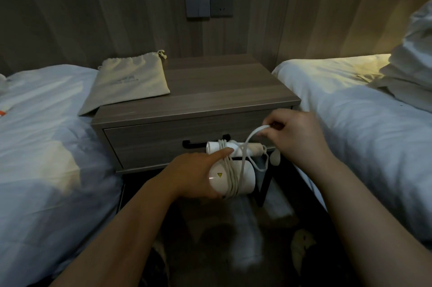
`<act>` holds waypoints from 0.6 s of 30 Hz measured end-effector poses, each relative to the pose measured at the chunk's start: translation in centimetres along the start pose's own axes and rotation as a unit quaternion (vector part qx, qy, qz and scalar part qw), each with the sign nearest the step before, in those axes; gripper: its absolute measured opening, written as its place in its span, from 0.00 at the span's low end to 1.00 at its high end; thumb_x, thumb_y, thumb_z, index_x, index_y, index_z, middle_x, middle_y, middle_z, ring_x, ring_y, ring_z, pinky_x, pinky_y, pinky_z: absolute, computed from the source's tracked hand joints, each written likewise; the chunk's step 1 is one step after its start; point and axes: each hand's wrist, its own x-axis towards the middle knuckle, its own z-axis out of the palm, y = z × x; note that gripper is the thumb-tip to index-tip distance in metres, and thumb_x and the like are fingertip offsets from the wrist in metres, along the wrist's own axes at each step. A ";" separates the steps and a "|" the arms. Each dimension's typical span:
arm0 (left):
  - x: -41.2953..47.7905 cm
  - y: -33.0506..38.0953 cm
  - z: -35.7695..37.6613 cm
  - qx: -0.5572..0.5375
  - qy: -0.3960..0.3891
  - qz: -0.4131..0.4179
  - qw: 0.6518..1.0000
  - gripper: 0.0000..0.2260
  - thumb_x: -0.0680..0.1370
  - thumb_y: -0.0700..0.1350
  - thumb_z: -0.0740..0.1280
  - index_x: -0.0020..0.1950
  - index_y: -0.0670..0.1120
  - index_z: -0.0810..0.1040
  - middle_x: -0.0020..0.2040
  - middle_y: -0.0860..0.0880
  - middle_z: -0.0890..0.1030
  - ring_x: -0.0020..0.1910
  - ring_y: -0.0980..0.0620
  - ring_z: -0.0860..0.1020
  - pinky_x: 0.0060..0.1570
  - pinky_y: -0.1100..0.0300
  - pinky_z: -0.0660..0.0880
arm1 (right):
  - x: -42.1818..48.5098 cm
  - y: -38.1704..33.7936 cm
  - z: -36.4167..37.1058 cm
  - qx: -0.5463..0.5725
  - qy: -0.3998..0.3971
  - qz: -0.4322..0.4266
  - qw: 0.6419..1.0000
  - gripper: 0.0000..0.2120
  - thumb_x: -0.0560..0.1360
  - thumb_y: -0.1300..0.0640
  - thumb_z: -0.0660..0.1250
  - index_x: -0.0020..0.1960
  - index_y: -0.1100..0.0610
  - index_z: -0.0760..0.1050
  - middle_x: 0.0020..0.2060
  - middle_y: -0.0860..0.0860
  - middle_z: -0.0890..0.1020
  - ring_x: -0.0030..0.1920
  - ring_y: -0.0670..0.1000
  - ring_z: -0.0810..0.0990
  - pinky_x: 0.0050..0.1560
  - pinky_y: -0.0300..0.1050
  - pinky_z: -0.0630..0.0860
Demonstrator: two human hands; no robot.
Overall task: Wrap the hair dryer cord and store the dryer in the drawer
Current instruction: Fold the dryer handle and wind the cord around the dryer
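left hand [198, 173]: grips dryer [230, 178] — steadies it for wrapping
right hand [295, 136]: pinches cord [247, 144] — keeps it taut
drawer [163, 144]: closed

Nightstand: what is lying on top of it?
A beige drawstring bag lies on the nightstand, on its left side, overhanging the edge. Whatever the bag holds or covers is hidden.
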 end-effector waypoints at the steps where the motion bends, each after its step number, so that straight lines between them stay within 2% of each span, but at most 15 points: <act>1: -0.1 0.1 -0.1 -0.009 -0.005 -0.002 1.000 0.46 0.65 0.61 0.71 0.74 0.65 0.45 0.68 0.49 0.73 0.63 0.47 0.74 0.58 0.56 0.70 | -0.1 -0.1 0.2 0.021 0.010 0.018 1.000 0.03 0.66 0.58 0.74 0.36 0.57 0.81 0.30 0.49 0.79 0.32 0.45 0.75 0.33 0.29 0.67; 5: -0.4 0.7 -0.5 -0.079 -0.033 -0.016 0.996 0.46 0.65 0.60 0.73 0.73 0.67 0.46 0.63 0.47 0.75 0.55 0.50 0.75 0.52 0.59 0.71 | -0.3 0.1 1.1 0.123 0.038 0.114 0.985 0.05 0.67 0.60 0.74 0.36 0.52 0.79 0.27 0.40 0.76 0.30 0.34 0.76 0.32 0.24 0.68; 8: -0.5 1.0 -0.6 -0.128 -0.059 -0.021 0.990 0.46 0.65 0.60 0.74 0.72 0.68 0.47 0.64 0.47 0.73 0.54 0.52 0.73 0.51 0.59 0.70 | -0.5 0.3 1.4 0.162 0.070 0.138 0.975 0.09 0.67 0.62 0.73 0.35 0.50 0.77 0.29 0.39 0.76 0.31 0.33 0.76 0.33 0.23 0.69; 10: -0.5 1.1 -0.7 -0.137 -0.066 -0.024 0.988 0.45 0.65 0.60 0.74 0.72 0.69 0.47 0.65 0.47 0.72 0.56 0.50 0.73 0.53 0.58 0.71 | -0.6 0.2 1.4 0.172 0.086 0.134 0.972 0.07 0.66 0.61 0.74 0.36 0.51 0.79 0.29 0.40 0.77 0.32 0.34 0.76 0.35 0.24 0.70; 12: -0.4 1.1 -0.8 -0.130 -0.066 -0.024 0.989 0.45 0.65 0.61 0.73 0.72 0.68 0.46 0.64 0.47 0.73 0.53 0.52 0.73 0.52 0.58 0.71 | -0.6 0.0 1.4 0.165 0.090 0.119 0.975 0.04 0.66 0.61 0.74 0.38 0.54 0.80 0.30 0.43 0.78 0.32 0.39 0.77 0.36 0.26 0.71; 15: -0.4 0.6 -0.9 -0.111 -0.075 -0.025 0.991 0.45 0.64 0.61 0.73 0.72 0.68 0.47 0.64 0.47 0.74 0.54 0.51 0.74 0.51 0.58 0.71 | -0.7 -0.4 1.7 0.144 0.082 0.070 0.984 0.03 0.65 0.62 0.74 0.38 0.57 0.82 0.32 0.48 0.80 0.35 0.45 0.78 0.38 0.31 0.73; 18: -0.6 0.4 -0.7 -0.114 -0.105 -0.023 0.988 0.46 0.64 0.61 0.74 0.73 0.67 0.48 0.69 0.48 0.70 0.59 0.50 0.72 0.53 0.58 0.70 | -1.0 -0.7 2.1 0.135 0.060 0.048 0.988 0.03 0.65 0.63 0.74 0.38 0.57 0.82 0.33 0.46 0.80 0.38 0.42 0.78 0.40 0.29 0.73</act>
